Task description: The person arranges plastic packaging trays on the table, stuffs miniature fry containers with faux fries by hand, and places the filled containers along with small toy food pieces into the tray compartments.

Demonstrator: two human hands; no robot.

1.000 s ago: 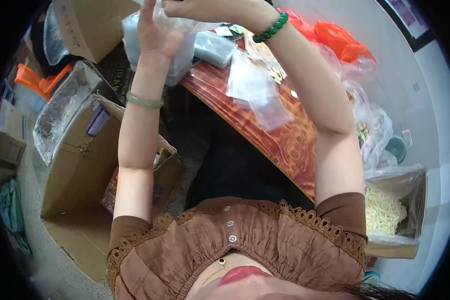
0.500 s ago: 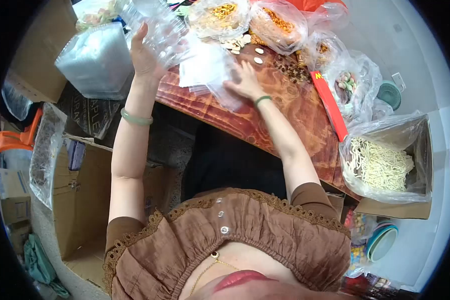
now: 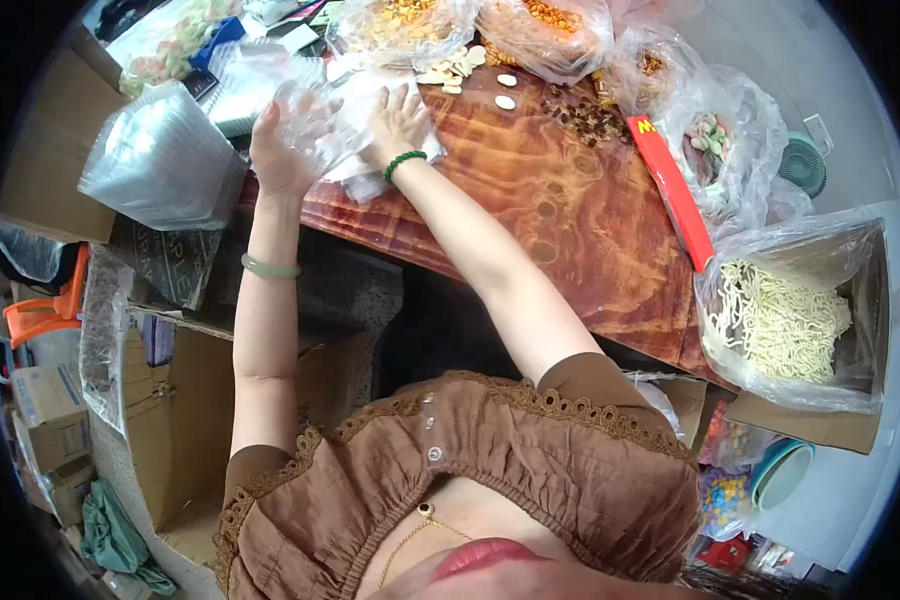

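Note:
In the head view, my left hand (image 3: 282, 150) is closed around clear, crinkled plastic pieces (image 3: 320, 130), perhaps thin trays, above the table's left edge. My right hand (image 3: 398, 122), fingers spread, lies flat on a pile of thin whitish sheets or bags (image 3: 365, 183), just right of that plastic. Whether these sheets are paper or film, I cannot tell. A nested stack of clear plastic boxes (image 3: 155, 160) stands left of my left hand. Cream-coloured flat pieces (image 3: 452, 70) lie beyond my right hand.
Open plastic bags of orange-yellow pieces (image 3: 410, 22) line the far side of the glossy wooden table (image 3: 560, 255). A long red box (image 3: 668, 190) lies near its right edge. At right stands a lined carton with pale noodle-like strands (image 3: 785, 320). Dark small bits (image 3: 590, 118) are scattered behind.
My right hand has moved left and now rests flat on the whitish sheets. My left hand has come lower with the clear plastic. The whole view has shifted slightly.

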